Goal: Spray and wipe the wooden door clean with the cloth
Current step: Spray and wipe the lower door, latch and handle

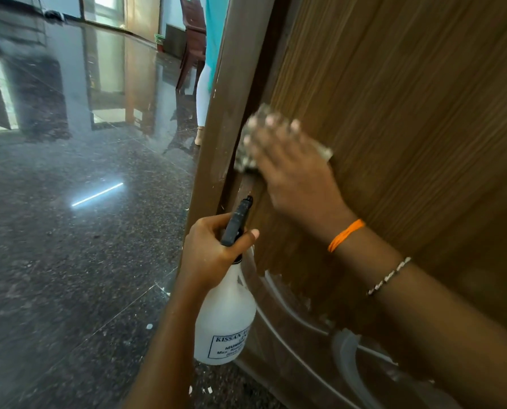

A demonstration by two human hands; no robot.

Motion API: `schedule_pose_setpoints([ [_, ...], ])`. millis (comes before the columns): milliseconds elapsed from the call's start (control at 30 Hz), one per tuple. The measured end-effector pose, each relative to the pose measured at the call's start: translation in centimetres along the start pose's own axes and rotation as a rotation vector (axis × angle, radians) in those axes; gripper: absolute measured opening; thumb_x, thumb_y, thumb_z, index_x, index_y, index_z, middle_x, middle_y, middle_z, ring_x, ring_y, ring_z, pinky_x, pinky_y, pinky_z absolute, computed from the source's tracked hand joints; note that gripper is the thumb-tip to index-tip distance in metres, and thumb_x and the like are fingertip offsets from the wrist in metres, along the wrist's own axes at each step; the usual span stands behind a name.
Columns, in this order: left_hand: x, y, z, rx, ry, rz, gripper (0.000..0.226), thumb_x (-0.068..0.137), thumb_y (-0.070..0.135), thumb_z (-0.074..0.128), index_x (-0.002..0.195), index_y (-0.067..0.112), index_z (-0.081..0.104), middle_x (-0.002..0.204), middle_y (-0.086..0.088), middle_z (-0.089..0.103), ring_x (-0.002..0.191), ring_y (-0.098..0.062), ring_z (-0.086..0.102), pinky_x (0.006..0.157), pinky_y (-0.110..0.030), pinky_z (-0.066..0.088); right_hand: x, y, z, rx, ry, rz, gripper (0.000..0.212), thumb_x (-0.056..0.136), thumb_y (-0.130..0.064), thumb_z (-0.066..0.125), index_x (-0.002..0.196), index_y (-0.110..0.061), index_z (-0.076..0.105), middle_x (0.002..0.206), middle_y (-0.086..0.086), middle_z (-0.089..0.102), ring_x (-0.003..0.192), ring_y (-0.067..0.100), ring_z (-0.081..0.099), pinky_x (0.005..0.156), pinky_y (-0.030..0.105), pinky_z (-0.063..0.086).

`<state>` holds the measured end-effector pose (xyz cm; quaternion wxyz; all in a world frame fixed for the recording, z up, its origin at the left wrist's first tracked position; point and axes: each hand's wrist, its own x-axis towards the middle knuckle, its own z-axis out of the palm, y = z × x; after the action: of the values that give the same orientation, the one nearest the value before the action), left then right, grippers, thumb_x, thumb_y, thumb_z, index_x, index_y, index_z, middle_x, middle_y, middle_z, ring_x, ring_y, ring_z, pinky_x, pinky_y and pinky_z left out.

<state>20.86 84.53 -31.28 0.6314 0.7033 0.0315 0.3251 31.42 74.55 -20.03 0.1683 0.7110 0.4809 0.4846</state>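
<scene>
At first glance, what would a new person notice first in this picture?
The right hand presses a pale cloth flat against the wooden door, near its left edge. Just below, the left hand grips the black head of a white spray bottle. To the left lies a glossy dark floor.

- Your right hand has an orange thread band at its wrist.
- Further up that forearm, you wear a thin beaded bracelet.
- Both forearms are bare of sleeves.

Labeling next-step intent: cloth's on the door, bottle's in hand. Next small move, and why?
Probably drag the cloth down the door edge: the right hand presses it flat there, and pale flecks show just below. The left hand grips the spray bottle.
</scene>
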Motion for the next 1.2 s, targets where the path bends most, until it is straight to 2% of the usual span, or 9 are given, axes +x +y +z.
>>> schedule_pose_setpoints([
  [200, -0.4, -0.1, -0.8, -0.038, -0.036, 0.041, 0.016, 0.065, 0.051, 0.064, 0.058, 0.038, 0.062, 0.048, 0.013, 0.051, 0.044, -0.005, 0.048, 0.052, -0.022, 0.037, -4.5, -3.8, 1.7, 0.022, -0.236, -0.176, 0.05, 0.092, -0.019, 0.027, 0.13, -0.013, 0.058, 0.148, 0.012, 0.042, 0.137, 0.03, 0.038, 0.116, 0.049, 0.008],
  [367, -0.5, -0.3, -0.1, -0.024, -0.069, 0.006, 0.022, 0.065, 0.053, 0.065, 0.054, 0.035, 0.058, 0.047, 0.013, 0.048, 0.045, -0.007, 0.044, 0.052, -0.027, 0.036, -0.9, 0.3, -1.0, -0.021, -0.024, 0.129, 0.054, 0.09, -0.009, 0.04, 0.144, -0.011, 0.041, 0.152, 0.012, 0.034, 0.142, 0.032, 0.029, 0.115, 0.049, -0.002],
  [500, -0.6, -0.9, 0.1, -0.062, -0.067, -0.057, 0.027, 0.063, 0.053, 0.066, 0.056, 0.027, 0.061, 0.051, 0.007, 0.052, 0.049, -0.012, 0.048, 0.054, -0.031, 0.038, 0.2, 1.9, -1.9, -0.029, 0.106, 0.27, 0.053, 0.094, -0.004, 0.041, 0.147, -0.005, 0.034, 0.155, 0.011, 0.029, 0.144, 0.03, 0.023, 0.118, 0.046, 0.008],
  [600, -1.5, -1.7, 0.0, -0.056, -0.027, -0.092, 0.04, 0.061, 0.054, 0.065, 0.06, 0.013, 0.063, 0.052, 0.002, 0.053, 0.05, -0.01, 0.049, 0.054, -0.023, 0.038, -1.5, -0.6, 0.0, -0.037, 0.089, 0.181, 0.051, 0.096, -0.006, 0.035, 0.147, -0.002, 0.032, 0.155, 0.014, 0.028, 0.144, 0.03, 0.025, 0.117, 0.045, 0.01],
  [700, -2.4, -2.4, 0.2, -0.012, -0.027, -0.132, 0.029, 0.062, 0.052, 0.065, 0.053, 0.025, 0.059, 0.047, 0.009, 0.049, 0.047, -0.008, 0.045, 0.053, -0.024, 0.036, -4.8, -4.9, 2.9, -0.013, 0.004, 0.019, 0.047, 0.098, -0.009, 0.031, 0.145, -0.002, 0.037, 0.153, 0.015, 0.033, 0.141, 0.03, 0.031, 0.116, 0.046, 0.016],
  [833, -2.5, -2.4, -0.1, -0.048, 0.017, -0.133, 0.025, 0.062, 0.043, 0.069, 0.06, 0.018, 0.064, 0.054, -0.01, 0.059, 0.052, -0.014, 0.055, 0.053, -0.026, 0.042, -9.2, -10.6, 6.2, -0.04, -0.237, -0.223, 0.052, 0.094, -0.015, 0.024, 0.136, -0.011, 0.052, 0.141, 0.012, 0.05, 0.134, 0.028, 0.043, 0.115, 0.045, 0.024],
  [933, -2.6, -1.9, -0.7, -0.091, 0.009, -0.136, 0.006, 0.069, 0.023, 0.068, 0.064, 0.021, 0.066, 0.05, 0.005, 0.059, 0.049, -0.003, 0.054, 0.049, -0.014, 0.042, -10.1, -11.8, 6.6, 0.006, -0.368, -0.314, 0.053, 0.092, -0.012, 0.022, 0.126, -0.011, 0.062, 0.13, 0.01, 0.06, 0.127, 0.026, 0.051, 0.114, 0.045, 0.026],
  [1033, -2.8, -1.9, -1.3, -0.09, 0.019, -0.141, 0.009, 0.07, 0.022, 0.068, 0.065, 0.015, 0.07, 0.056, -0.009, 0.062, 0.053, -0.011, 0.054, 0.05, -0.015, 0.042, -9.5, -10.4, 5.9, 0.044, -0.254, -0.223, 0.049, 0.093, -0.011, 0.026, 0.132, -0.008, 0.055, 0.137, 0.013, 0.054, 0.131, 0.028, 0.046, 0.116, 0.049, 0.019],
  [1200, -2.8, -2.5, -2.0, -0.023, 0.001, -0.146, 0.051, 0.064, 0.037, 0.069, 0.074, -0.012, 0.061, 0.07, -0.034, 0.058, 0.056, -0.02, 0.051, 0.051, -0.016, 0.04, -6.4, -4.5, 2.4, 0.02, 0.007, 0.138, 0.051, 0.093, -0.005, 0.045, 0.143, -0.007, 0.041, 0.152, 0.011, 0.035, 0.141, 0.027, 0.032, 0.116, 0.05, -0.001],
])
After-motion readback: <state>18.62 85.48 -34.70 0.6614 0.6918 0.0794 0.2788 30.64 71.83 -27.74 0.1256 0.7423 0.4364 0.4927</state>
